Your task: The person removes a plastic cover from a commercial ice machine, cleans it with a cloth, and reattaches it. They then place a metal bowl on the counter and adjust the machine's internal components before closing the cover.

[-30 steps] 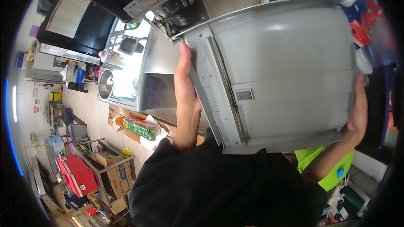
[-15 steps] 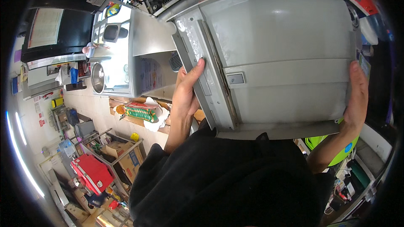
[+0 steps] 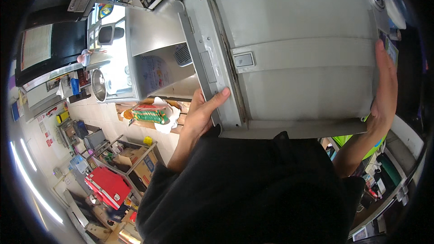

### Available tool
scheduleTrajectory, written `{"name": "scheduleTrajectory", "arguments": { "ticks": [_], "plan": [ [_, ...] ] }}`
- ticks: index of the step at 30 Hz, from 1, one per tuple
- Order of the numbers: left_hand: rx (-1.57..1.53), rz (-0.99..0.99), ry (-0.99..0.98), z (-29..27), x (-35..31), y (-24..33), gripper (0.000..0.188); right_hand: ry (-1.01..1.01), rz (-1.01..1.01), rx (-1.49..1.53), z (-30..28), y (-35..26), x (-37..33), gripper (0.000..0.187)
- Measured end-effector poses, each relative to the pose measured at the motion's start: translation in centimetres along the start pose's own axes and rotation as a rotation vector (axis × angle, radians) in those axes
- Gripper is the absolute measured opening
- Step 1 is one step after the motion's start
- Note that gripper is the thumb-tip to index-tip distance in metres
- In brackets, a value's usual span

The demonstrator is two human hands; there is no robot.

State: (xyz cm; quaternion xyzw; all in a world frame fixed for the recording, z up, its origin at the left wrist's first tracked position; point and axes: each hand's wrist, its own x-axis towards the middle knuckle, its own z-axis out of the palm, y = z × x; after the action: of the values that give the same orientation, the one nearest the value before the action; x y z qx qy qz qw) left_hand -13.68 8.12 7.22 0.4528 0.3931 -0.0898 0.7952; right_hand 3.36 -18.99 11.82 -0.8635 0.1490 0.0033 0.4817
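Note:
A large grey panel (image 3: 303,54) with raised rims, like a cover off an appliance, is held up in front of my torso. A small rectangular latch (image 3: 244,59) sits on its middle band, beside a dirty brown seam. My left hand (image 3: 202,112) grips the lower left flange, thumb on top and fingers hidden beneath. On the opposite side, my right hand (image 3: 384,88) presses along the right edge with straight fingers, the palm against the rim. Whatever lies behind the panel is hidden.
Left of the panel stands a steel counter unit (image 3: 156,31) with a round steel bowl (image 3: 98,85) on it. Wrapped packs (image 3: 147,114) lie on wooden slats lower down. A red case (image 3: 107,185) and cardboard boxes (image 3: 143,167) are farther left. Cables and clutter fill the right (image 3: 373,185).
The panel has risen a little in view and shifted slightly left. My left hand has slid down its left flange toward the near corner. The right hand stays on the right edge.

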Motion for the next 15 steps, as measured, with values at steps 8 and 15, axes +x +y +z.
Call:
{"name": "scheduleTrajectory", "arguments": {
  "ticks": [8,15],
  "plan": [
    [-0.034,-0.028,-0.004,-0.39,-0.53,-1.06,0.035,0.0,0.012,-0.07,-0.38,-0.11,0.2,0.061],
    [0.157,-0.021,0.069,0.31,-0.43,-0.34,0.033,-0.013,-0.018,-0.024,0.5,-0.55,0.28,0.059]
  ]
}}
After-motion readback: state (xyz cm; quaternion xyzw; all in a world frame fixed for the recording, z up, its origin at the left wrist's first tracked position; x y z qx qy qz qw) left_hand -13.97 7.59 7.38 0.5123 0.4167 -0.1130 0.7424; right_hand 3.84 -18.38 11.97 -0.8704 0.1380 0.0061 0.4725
